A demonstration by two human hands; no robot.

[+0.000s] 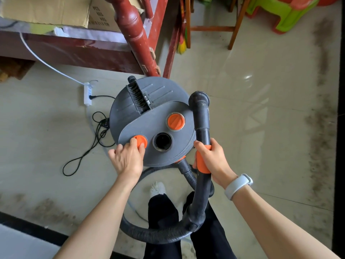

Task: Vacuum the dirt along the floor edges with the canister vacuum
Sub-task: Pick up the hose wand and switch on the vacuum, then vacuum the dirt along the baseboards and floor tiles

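Note:
The grey round canister vacuum (149,116) stands on the tiled floor in front of me, seen from above. My left hand (127,157) pinches the small orange knob (140,140) near its front edge between thumb and fingers. My right hand (212,161) grips the orange sleeve of the black wand (200,116), whose open nozzle points away from me beside the canister. The ribbed black hose (158,234) loops from the wand round my legs back to the canister. Dark dirt (321,128) lies in a band along the right floor edge and along the near left edge (48,208).
A dark red wooden bed frame with a turned post (134,34) stands just behind the canister. A white power strip (87,94) with a black cord coiled on the floor lies to the left. Wooden chair legs (235,25) and green plastic stools (287,14) stand at the back right.

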